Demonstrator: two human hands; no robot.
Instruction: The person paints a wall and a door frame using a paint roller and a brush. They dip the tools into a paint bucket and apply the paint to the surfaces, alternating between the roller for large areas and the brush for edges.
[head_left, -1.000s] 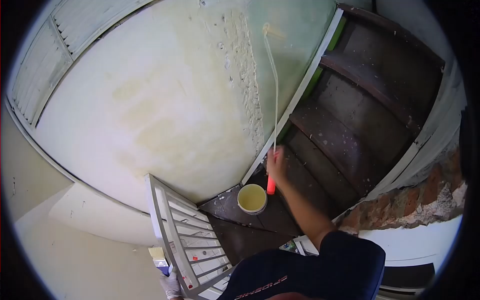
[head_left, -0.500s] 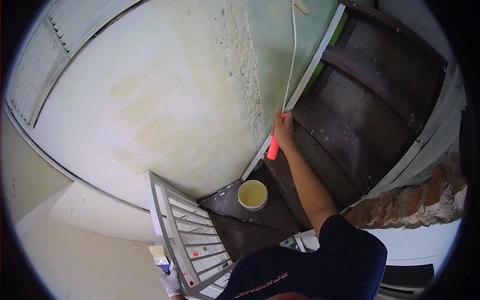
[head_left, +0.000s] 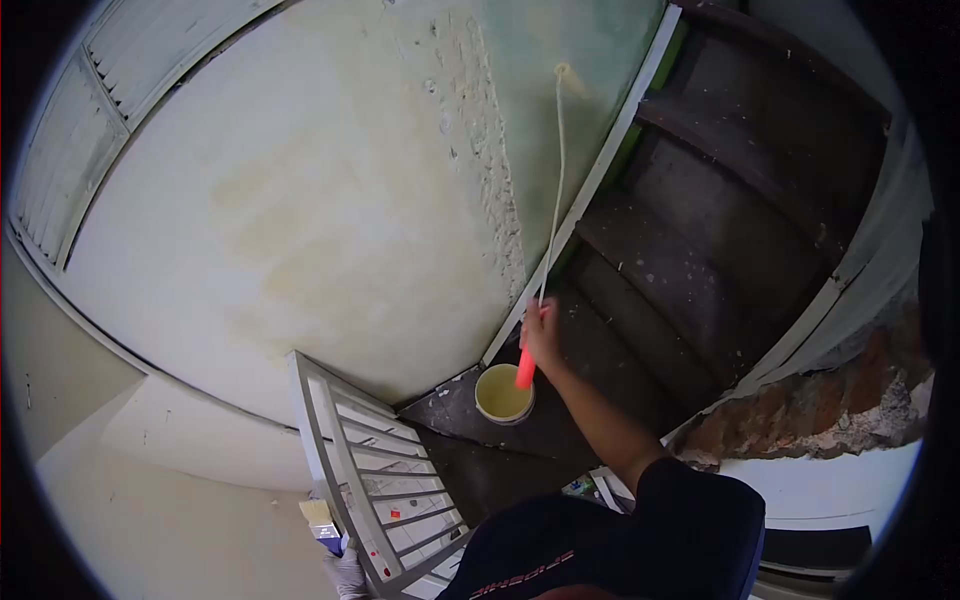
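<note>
My bare right hand (head_left: 541,335) grips the bright pink-red handle of a long paint roller (head_left: 525,370). The roller's thin pale rod runs up to a small cream roller head (head_left: 574,84), which lies against the green part of the wall (head_left: 530,120). Below that hand, the handle's lower end overlaps the rim of a paint bucket (head_left: 506,420) with pale yellow paint inside. At the lower left, my gloved left hand (head_left: 347,573) is closed around a paintbrush (head_left: 322,522) with pale bristles and a blue handle, beside the railing; part of this hand is hidden.
A white wooden railing (head_left: 345,450) stands at lower left. Dark, paint-spotted stairs (head_left: 690,290) climb to the upper right, edged by a white skirting strip (head_left: 610,165). Broken brickwork (head_left: 820,400) shows at the right. Patchy yellowish areas mark the pale wall (head_left: 330,200).
My right hand has moved down and slightly left, drawing the roller down the green wall, so its head now shows fully. The left hand with the paintbrush stays beside the railing.
</note>
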